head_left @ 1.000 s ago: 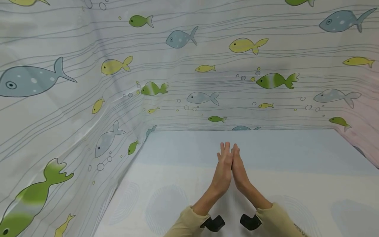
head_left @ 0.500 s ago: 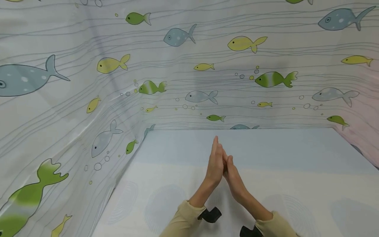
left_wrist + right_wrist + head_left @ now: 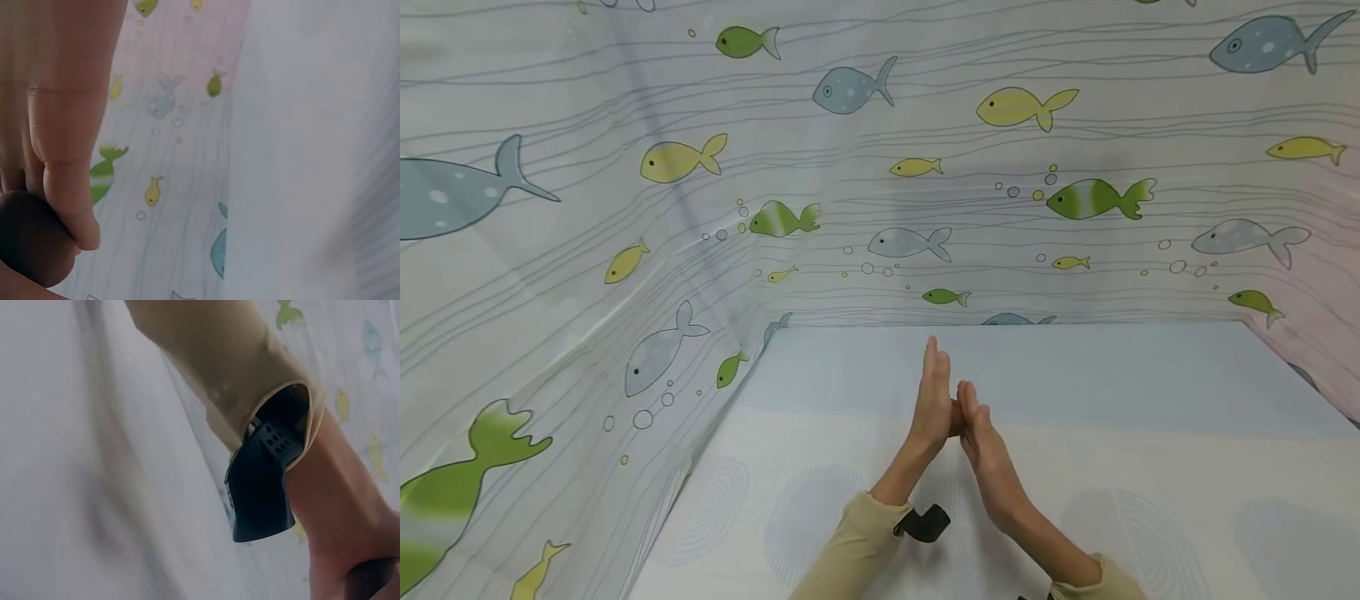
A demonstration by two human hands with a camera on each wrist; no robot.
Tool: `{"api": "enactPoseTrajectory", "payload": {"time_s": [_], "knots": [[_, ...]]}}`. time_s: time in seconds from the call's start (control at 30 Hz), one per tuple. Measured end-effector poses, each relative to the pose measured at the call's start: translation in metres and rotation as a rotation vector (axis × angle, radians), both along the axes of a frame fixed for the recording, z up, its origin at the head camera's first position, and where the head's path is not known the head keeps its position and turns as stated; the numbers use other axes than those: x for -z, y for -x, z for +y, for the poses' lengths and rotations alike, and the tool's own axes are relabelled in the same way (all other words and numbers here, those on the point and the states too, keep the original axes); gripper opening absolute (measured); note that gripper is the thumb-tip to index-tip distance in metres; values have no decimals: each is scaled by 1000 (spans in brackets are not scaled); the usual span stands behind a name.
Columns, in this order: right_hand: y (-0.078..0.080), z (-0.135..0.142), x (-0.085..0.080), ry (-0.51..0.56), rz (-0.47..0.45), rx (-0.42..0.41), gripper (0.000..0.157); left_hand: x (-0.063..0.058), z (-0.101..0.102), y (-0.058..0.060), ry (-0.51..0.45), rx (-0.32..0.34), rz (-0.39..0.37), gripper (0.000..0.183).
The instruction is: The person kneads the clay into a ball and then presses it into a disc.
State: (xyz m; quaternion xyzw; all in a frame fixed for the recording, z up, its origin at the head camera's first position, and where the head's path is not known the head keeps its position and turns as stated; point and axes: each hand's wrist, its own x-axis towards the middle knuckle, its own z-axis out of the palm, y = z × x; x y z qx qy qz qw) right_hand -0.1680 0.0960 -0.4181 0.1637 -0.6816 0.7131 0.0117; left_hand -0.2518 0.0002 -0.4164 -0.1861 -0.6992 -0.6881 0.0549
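A dark brown rounded lump [image 3: 957, 418] sits between the palms, mostly hidden in the head view. My left hand [image 3: 931, 404] is upright with fingers straight, its palm against the lump's left side. From the other side my right hand [image 3: 988, 454] presses with extended fingers, a little lower. In the left wrist view the smooth dark lump [image 3: 34, 240] shows at the lower left beside several fingers [image 3: 69, 137]. At the lower right corner of the right wrist view, part of the lump [image 3: 372, 578] shows against the left hand's base. I cannot tell what the lump is made of.
Below the hands is a white and pale blue table [image 3: 1150, 383] with printed circles. A fish-patterned curtain [image 3: 850, 183] hangs behind it and along the left, turning pink at the right. A black wrist camera [image 3: 927, 523] sticks out from the left beige sleeve [image 3: 857, 542].
The hands slide against each other: the left has moved up and leftward, while the right has gone lower. The brown lump now shows between them. The head view has shifted slightly.
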Motion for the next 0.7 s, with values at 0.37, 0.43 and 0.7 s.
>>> {"api": "enactPoseTrajectory", "payload": {"time_s": [0.37,0.43,0.7], "knots": [[5,2,-6,144,17,-33,66,10,2,-6,-9,117,-15,66],[8,3,-7,159,19,-26,68,11,2,-8,-8,125,-24,65],[20,4,-11,220,16,27,71,8,6,-15,-7,146,12,67]]}}
